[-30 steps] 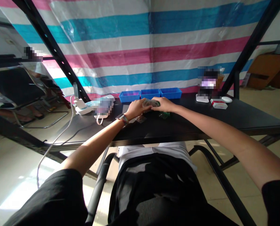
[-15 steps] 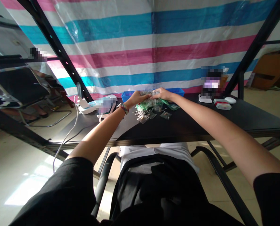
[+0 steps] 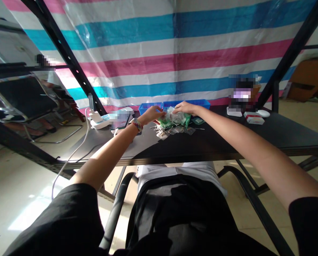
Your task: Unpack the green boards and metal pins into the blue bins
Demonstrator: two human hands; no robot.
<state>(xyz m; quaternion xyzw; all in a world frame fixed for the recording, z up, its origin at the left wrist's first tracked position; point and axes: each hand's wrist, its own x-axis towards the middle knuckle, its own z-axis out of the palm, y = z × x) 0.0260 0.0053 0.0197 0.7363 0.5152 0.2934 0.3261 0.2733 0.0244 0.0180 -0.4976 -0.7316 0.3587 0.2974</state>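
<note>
A heap of small clear plastic bags [image 3: 175,115] lies on green plastic [image 3: 166,124] at the middle of the black table. My right hand [image 3: 184,106] is closed on the clear bags at the heap's upper right. Over the heap's left side is my left hand [image 3: 155,114], its fingers apart and nothing visible in them. Thin metal pins [image 3: 161,132] and small packets [image 3: 189,130] are spread in front of the heap. Blue bins [image 3: 200,104] stand behind it.
A white power strip [image 3: 98,122] with a cable and a phone-like object [image 3: 121,122] lie on the left. On the right are a small red-and-white box [image 3: 254,118] and a white mouse [image 3: 262,113]. A striped sheet [image 3: 175,64] hangs behind. Another person sits far left.
My left hand has drawn back a little from my right and its fingers have opened. The clear bags and green plastic have shifted, and more packets and pins show in front.
</note>
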